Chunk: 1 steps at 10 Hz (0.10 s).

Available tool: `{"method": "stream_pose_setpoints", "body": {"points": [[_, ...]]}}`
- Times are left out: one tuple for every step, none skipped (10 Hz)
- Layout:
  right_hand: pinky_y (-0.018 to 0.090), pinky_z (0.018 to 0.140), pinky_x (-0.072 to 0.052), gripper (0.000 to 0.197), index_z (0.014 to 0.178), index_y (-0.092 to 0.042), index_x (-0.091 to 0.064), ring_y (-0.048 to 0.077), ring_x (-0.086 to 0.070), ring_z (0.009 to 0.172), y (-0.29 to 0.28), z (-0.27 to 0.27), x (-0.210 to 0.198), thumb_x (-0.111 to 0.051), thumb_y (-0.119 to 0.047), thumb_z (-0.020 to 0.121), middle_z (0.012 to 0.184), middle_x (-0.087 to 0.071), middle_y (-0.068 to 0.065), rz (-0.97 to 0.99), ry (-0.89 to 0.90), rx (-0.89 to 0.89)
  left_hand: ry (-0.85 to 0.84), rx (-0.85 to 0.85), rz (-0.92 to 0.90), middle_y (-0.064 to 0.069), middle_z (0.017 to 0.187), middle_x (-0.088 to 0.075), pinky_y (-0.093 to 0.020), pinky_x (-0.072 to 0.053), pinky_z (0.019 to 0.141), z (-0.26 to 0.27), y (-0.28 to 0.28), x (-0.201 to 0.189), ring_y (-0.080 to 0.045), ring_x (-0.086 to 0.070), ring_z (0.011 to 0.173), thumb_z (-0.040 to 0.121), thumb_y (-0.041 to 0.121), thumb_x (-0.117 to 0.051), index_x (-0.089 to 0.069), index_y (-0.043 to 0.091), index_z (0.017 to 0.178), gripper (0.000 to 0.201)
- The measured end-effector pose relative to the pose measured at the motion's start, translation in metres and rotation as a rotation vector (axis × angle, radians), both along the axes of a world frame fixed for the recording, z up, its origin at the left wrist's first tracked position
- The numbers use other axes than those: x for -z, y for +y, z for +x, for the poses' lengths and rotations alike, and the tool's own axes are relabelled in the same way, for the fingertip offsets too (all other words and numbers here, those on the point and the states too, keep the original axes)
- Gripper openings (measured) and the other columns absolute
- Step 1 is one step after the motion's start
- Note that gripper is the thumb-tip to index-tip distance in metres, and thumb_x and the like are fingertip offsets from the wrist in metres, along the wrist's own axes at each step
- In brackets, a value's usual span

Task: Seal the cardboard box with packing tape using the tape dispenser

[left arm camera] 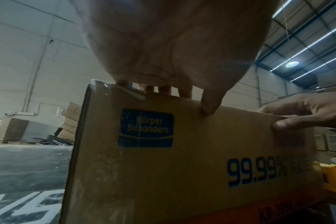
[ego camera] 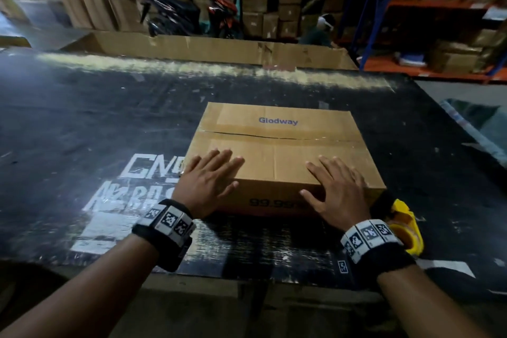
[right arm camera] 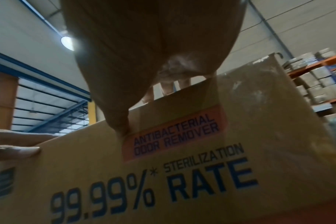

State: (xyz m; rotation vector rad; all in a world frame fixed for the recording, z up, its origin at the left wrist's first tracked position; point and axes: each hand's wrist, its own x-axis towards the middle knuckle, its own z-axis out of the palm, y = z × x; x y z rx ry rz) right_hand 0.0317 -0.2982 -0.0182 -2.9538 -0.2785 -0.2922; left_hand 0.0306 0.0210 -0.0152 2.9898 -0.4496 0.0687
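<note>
Where hands press, box (ego camera: pixel 282 145) reads "Glodway"

Head view: looked down and forward over the box (ego camera: pixel 285 156) from above. Wrist views: sat low and close, faced its near side upward from left and right. Shared: that printed side, both thumbs.

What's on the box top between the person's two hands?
Only bare cardboard of the box lies between the left hand and right hand; the head view shows it.
</note>
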Motion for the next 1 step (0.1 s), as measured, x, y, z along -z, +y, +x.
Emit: {"method": "stream_pose_setpoints", "body": {"points": [[0.054, 0.122, -0.017, 0.077, 0.151, -0.038, -0.034, 0.025, -0.022, 0.153, 0.0055, -0.0095, -0.0019, -0.05, -0.07, 0.083, 0.163, -0.033, -0.001, 0.031, -0.016, 0.023, 0.01, 0.015, -0.154, 0.004, 0.173, -0.022, -0.05, -0.017, 0.129, -0.0103, 0.0118, -0.0026, -0.019, -0.017, 0.161, 0.099, 0.062, -0.034, -0.024, 0.045, 0.16, 0.065]]}}
